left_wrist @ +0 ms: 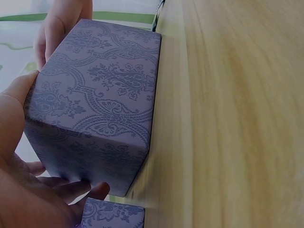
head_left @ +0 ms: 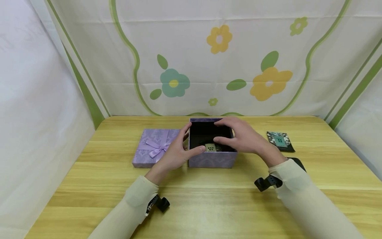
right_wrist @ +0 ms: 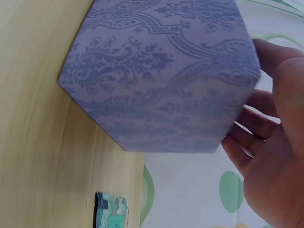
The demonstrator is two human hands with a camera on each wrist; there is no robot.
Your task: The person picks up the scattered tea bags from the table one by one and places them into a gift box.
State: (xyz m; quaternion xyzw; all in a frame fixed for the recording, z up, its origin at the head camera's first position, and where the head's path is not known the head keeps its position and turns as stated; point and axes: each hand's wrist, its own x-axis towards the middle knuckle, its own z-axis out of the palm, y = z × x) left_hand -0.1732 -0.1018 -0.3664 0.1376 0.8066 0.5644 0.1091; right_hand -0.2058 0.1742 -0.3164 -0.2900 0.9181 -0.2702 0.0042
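I see lilac patterned box point(left_wrist: 95, 90) standing on wood-grain counter point(left_wrist: 237, 118). My left hand point(left_wrist: 21, 190) has thumb at its rim, fingers against one side. Right hand point(left_wrist: 59, 23) beyond box, partly hidden. Near left fingers, edge of second patterned piece point(left_wrist: 114, 214). Pale cloth point(left_wrist: 16, 37) with green band behind.

Left arm point(head_left: 122, 209) and right arm point(head_left: 310, 199) angle up from the bottom; left hand point(head_left: 178, 151) and right hand point(head_left: 243, 135) curve toward each other mid-frame.
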